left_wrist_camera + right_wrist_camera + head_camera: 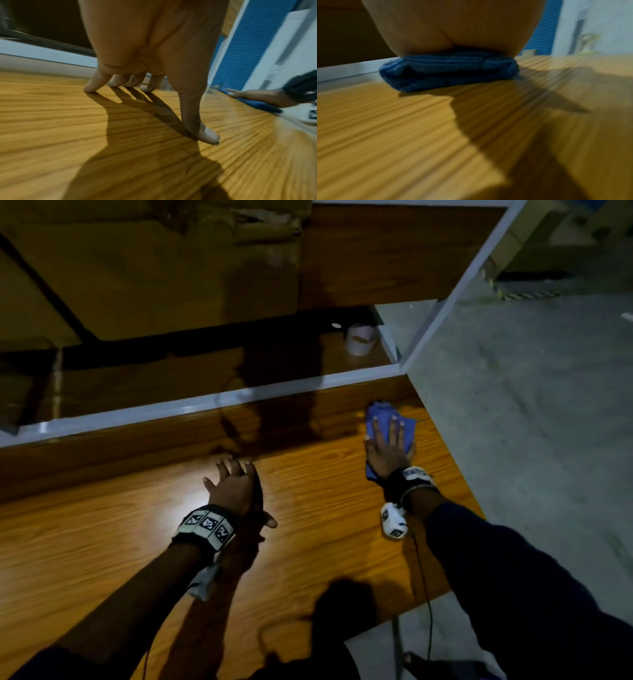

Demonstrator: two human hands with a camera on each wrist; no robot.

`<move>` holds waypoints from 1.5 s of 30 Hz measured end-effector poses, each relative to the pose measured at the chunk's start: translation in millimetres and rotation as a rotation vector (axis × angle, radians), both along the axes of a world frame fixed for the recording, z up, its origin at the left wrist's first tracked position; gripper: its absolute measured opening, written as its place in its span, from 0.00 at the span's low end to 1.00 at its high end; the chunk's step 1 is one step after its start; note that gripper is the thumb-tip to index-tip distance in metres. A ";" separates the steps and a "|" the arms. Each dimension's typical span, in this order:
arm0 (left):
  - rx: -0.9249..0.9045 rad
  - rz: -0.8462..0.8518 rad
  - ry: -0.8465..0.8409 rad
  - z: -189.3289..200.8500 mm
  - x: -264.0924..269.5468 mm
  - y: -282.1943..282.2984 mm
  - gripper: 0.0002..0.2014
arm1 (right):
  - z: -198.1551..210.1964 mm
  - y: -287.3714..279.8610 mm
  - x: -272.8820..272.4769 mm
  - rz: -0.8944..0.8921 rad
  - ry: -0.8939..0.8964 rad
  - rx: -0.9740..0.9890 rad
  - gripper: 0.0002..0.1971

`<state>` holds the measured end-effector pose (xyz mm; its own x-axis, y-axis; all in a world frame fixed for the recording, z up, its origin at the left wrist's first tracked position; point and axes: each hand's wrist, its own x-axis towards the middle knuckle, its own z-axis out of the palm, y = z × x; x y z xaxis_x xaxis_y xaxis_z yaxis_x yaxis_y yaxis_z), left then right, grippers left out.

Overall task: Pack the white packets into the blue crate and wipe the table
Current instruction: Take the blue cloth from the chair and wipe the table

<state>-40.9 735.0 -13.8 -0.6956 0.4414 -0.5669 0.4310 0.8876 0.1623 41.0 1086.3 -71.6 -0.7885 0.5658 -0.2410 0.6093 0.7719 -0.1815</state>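
Note:
A folded blue cloth (376,414) lies near the far right corner of the wooden table (308,508). My right hand (388,440) presses flat on it with straight fingers; the right wrist view shows the palm on top of the cloth (450,71). Near the table's middle my left hand (236,484) is spread open, and its fingertips (91,86) and thumb touch the wood, holding nothing. From the left wrist view the right hand (257,95) and the cloth (257,104) show at the right. No white packets or blue crate are in view.
A white-framed shelf (205,405) runs along the table's back edge, with a roll of tape (359,338) on it and cardboard boxes (154,268) above. The table's right edge drops to a concrete floor (531,405). A cable hangs from my right wrist.

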 end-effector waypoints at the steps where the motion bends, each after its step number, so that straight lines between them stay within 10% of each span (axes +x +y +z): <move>1: 0.006 -0.002 0.000 0.5 -0.9 -1.5 0.79 | 0.8 -19.6 -4.2 0.014 0.003 0.013 0.32; 7: 0.056 -0.083 0.037 0.7 -2.9 -16.8 0.72 | 6.3 -138.8 -32.1 0.153 -0.057 -0.049 0.31; 13: 0.267 -0.227 0.019 -4.5 -45.3 -71.4 0.40 | -2.2 -220.5 -69.1 0.293 0.037 -0.019 0.30; 17: 0.313 -0.179 0.047 -12.3 -49.3 -97.3 0.45 | 6.1 -228.5 -92.3 0.334 0.006 -0.041 0.32; 20: 0.283 -0.147 0.050 -15.6 -39.0 -93.7 0.52 | 8.1 -214.7 -94.8 0.358 -0.008 -0.066 0.34; 28: 0.379 0.027 0.091 -10.7 -30.8 -77.5 0.34 | 7.3 -105.3 -104.6 0.298 0.055 -0.125 0.31; 45: 0.208 -0.091 0.081 -23.8 10.7 71.5 0.67 | -2.9 130.6 -78.3 0.036 -0.044 0.052 0.32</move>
